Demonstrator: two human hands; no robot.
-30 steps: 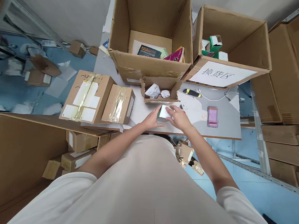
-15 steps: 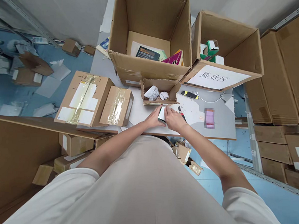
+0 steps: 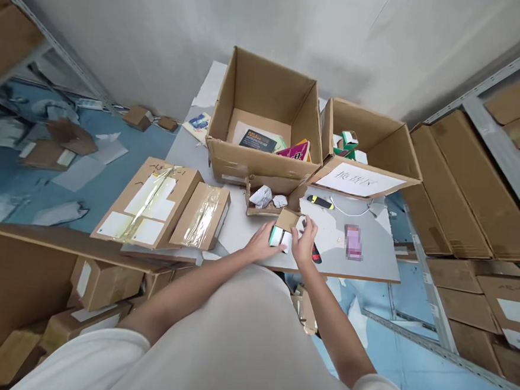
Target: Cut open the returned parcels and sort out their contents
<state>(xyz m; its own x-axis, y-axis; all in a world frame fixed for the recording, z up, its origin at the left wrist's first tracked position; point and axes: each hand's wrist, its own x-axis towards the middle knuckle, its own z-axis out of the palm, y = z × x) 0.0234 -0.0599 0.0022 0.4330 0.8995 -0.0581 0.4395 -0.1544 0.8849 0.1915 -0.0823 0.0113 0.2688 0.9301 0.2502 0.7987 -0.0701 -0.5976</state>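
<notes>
My left hand is closed around the left side of a small green-and-white carton at the table's front. The carton's top stands open, with its brown inner flap raised. My right hand is at the carton's right side, its thumb and fingers bent around a white flap there; the exact contact is partly hidden. A red-and-black utility knife lies on the table by my right wrist. Just behind the carton is an open cardboard box with crumpled white paper inside.
Two taped parcels stand at left. Behind are a large carton with books and another carton holding green-white boxes. A yellow-and-black knife, a cable and a blurred pink item lie at right.
The small carton's top has come open, its flap now raised. My right hand has shifted from on top of the carton to its right side. The view has tilted upward.
</notes>
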